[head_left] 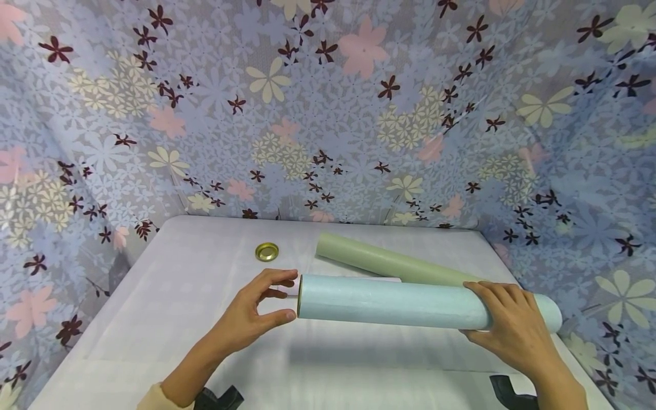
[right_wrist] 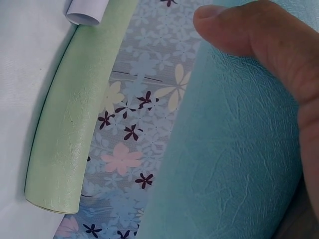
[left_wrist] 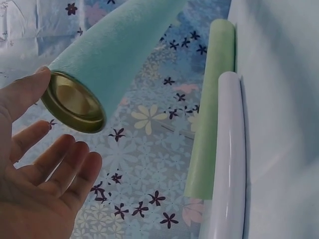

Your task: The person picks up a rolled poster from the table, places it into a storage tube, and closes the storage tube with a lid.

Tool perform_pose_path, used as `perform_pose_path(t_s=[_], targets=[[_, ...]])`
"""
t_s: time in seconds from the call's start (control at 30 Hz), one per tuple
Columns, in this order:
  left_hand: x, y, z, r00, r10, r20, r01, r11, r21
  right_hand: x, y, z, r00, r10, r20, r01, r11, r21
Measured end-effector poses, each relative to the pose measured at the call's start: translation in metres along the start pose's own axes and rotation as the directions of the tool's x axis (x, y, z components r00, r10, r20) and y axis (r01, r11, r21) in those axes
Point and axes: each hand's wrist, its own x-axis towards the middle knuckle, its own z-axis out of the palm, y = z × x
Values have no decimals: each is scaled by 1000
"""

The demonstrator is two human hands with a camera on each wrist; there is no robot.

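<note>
My right hand (head_left: 504,313) grips a long light blue tube (head_left: 389,303) near its right end and holds it level above the white table (head_left: 169,307). The tube's left end carries a gold metal cap (left_wrist: 74,102). My left hand (head_left: 281,297) is spread open at that end, thumb (left_wrist: 27,89) against the cap's rim, the other fingers apart from it. In the right wrist view my thumb (right_wrist: 249,35) lies across the blue tube's textured skin (right_wrist: 219,164).
A green tube (head_left: 389,263) lies on the table behind the blue one, with a white roll (left_wrist: 229,149) beside it. A loose gold lid (head_left: 267,251) sits at the back centre. Flowered cloth (head_left: 328,114) walls the table on three sides.
</note>
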Motion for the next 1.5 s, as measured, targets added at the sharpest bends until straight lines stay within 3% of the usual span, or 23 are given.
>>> perform_pose_path(t_s=[0.2,0.33,0.4,0.53,0.67,0.8,1.1,1.5], targets=[[0,3,-2,999,22,-35,-20,999,48,-1,-1,1,1000,-1,2,1,1000,7],[2,8,1,998,46,-49,-35,978,207,0,-2,2,1000,-8,-1,8,1000,3],[4,12,4,997,68,-37,-52,941,335,1,-4,2,1000,-11,0,11,1000,-1],[9,18,12,990,138,29,-132,829,543,1,-6,2,1000,-15,1,15,1000,-3],[15,18,23,978,184,96,-202,739,642,-2,-3,2,1000,-7,9,7,1000,13],[19,16,30,973,185,135,-227,688,689,-5,-1,1,1000,2,26,-2,1000,10],[25,9,42,967,126,220,-245,683,688,-15,4,0,999,7,42,-7,1000,-4],[21,-12,63,955,70,289,-252,709,659,-36,10,9,983,56,175,-48,998,-51]])
